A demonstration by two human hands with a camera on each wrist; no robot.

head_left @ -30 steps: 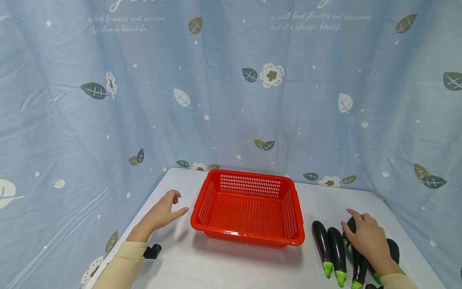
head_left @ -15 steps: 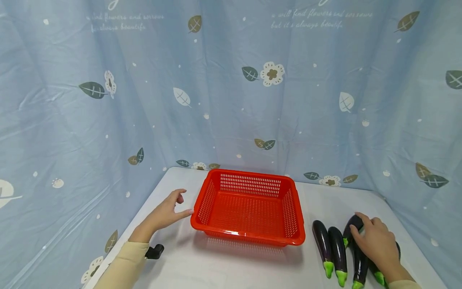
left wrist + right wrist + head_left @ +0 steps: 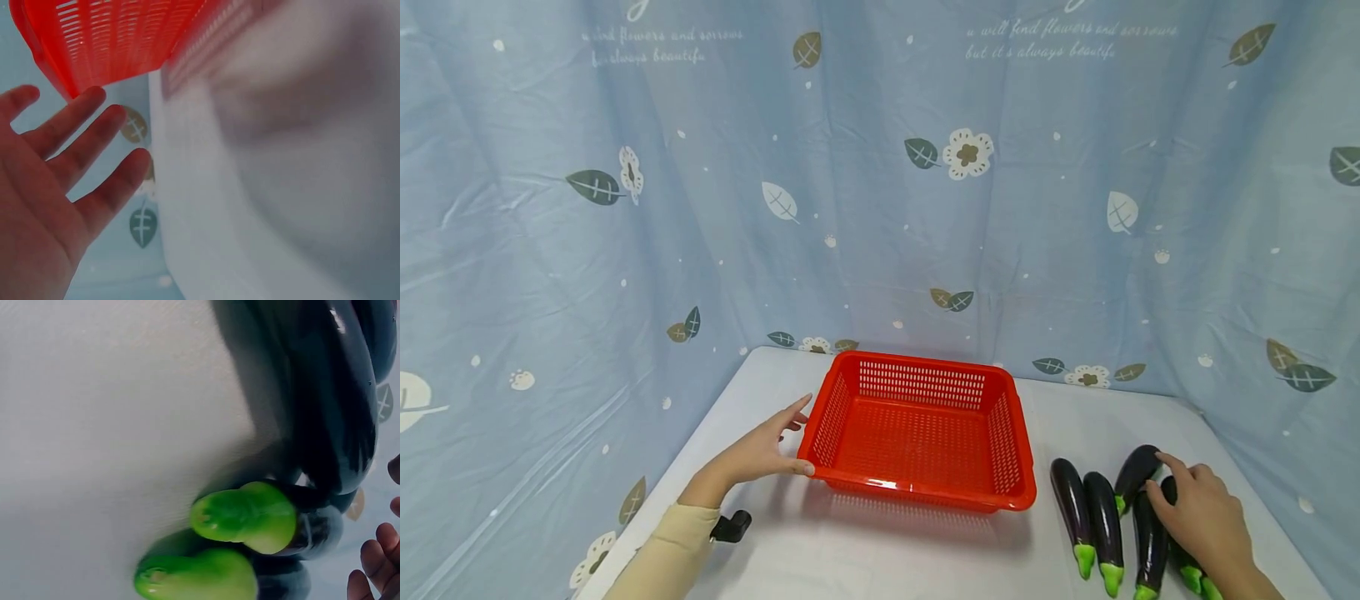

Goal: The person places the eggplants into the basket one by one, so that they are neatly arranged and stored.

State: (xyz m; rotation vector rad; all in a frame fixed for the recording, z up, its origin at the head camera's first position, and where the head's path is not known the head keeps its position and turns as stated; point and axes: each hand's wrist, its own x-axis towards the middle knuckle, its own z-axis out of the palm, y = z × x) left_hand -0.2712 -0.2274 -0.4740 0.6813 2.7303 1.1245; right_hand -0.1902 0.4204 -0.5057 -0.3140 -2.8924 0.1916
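A red plastic basket (image 3: 917,433) with slotted walls stands on the table, nothing in it. My left hand (image 3: 756,454) is at its left rim, thumb and fingers spread; the thumb tip meets the front left corner. The left wrist view shows the fingers of that hand (image 3: 56,175) extended beside the basket wall (image 3: 125,37). On the right lie several dark purple eggplants (image 3: 1103,521) with green stem ends. Above the rightmost ones is my right hand (image 3: 1210,517), fingers slightly bent, partly hiding them. In the right wrist view, its fingertips appear apart from the eggplants (image 3: 331,394).
White cloth covers the table (image 3: 865,558). Behind and beside it hangs a blue patterned curtain (image 3: 865,208). A small black device (image 3: 732,527) sits under the left wrist.
My left hand has moved right to the basket's left rim. My right hand has shifted right and slightly down over the eggplants, uncovering more of the far one. The basket stays put.
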